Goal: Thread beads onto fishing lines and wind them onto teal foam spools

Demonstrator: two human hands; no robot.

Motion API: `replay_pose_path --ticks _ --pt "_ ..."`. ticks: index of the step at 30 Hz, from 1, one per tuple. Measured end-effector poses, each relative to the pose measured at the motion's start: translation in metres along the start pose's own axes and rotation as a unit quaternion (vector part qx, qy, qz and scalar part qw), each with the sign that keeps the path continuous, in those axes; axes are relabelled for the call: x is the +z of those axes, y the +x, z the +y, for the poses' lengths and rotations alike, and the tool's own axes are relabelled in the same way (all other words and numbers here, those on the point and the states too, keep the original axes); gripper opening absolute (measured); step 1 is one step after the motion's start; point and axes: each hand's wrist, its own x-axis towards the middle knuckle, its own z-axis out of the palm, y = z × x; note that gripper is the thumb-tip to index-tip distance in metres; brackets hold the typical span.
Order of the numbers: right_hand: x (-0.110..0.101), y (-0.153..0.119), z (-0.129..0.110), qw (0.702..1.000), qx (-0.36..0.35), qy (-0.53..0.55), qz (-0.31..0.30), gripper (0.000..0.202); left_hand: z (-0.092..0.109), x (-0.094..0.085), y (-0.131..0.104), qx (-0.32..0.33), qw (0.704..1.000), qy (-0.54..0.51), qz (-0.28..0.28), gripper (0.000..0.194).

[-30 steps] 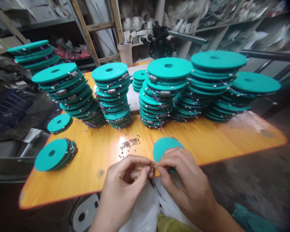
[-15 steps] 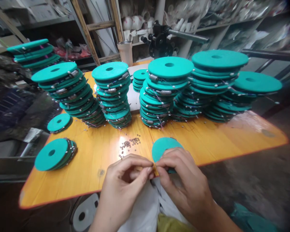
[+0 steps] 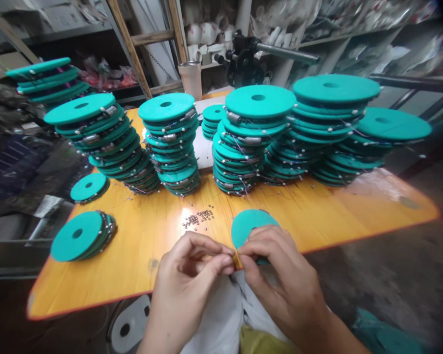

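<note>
My left hand (image 3: 195, 280) is closed in a pinch, thumb against forefinger, close to the table's front edge. Facing it, fingertips nearly touching, my right hand (image 3: 280, 275) is pinched as well. Whatever either pinch holds is too small to make out. A flat green foam disc (image 3: 249, 223) lies on the table behind my right hand, which partly covers it. Beyond my left hand, small dark beads (image 3: 199, 217) are scattered in a loose pile.
Tall stacks of green foam spools wound with line, such as one stack (image 3: 256, 142), line the back of the wooden table (image 3: 133, 260). Low spools (image 3: 77, 236) sit at its left. A tumbler (image 3: 191, 81) and a black clamp-like device (image 3: 243, 61) stand behind.
My left hand's fingers have shifted slightly, the knuckles raised a little. My right hand stays almost still. The view has moved very slightly.
</note>
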Motion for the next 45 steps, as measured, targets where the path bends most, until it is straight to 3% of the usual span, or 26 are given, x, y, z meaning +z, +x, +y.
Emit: replay_pose_path --ticks 16,23,28,45 --pt "-0.005 0.003 0.004 1.0 -0.025 0.004 -0.001 0.018 -0.003 -0.001 -0.004 0.047 0.995 0.074 -0.037 0.015" --pt "-0.004 -0.002 0.003 0.999 -0.029 -0.027 -0.004 0.011 -0.013 0.001 -0.011 0.135 0.979 0.147 -0.03 0.011" --pt "-0.001 -0.003 0.0 0.999 -0.022 -0.043 -0.001 0.007 -0.013 0.004 -0.012 0.156 0.972 0.17 -0.032 0.015" --pt "0.0 -0.006 0.002 0.999 -0.011 -0.028 -0.016 0.012 -0.009 0.005 -0.009 0.157 0.974 0.164 -0.008 0.017"
